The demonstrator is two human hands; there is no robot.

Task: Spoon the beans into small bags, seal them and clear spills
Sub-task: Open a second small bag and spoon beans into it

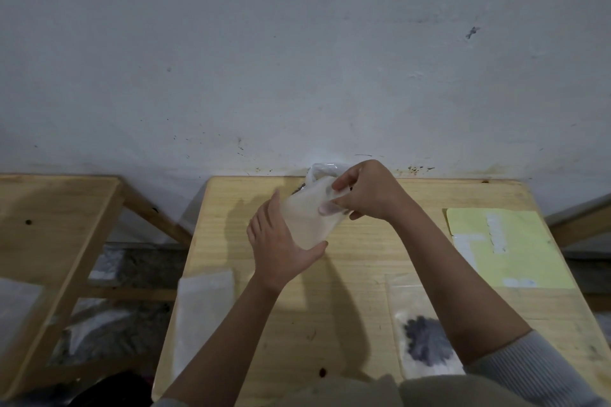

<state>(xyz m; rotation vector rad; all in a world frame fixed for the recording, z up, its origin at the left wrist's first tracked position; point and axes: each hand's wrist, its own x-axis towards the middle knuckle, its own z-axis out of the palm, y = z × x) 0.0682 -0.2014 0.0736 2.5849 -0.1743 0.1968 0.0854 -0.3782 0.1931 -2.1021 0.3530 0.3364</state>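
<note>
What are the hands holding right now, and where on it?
Both hold one small translucent bag. The left hand supports its lower end from beneath; the right hand pinches its upper edge by the opening. It looks empty.

filled bag (426, 337) rt, sheet (515, 251) beyond

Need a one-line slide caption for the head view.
Both hands, left hand and right hand, hold an empty small bag above the wooden table; a filled bag lies nearby.
</note>
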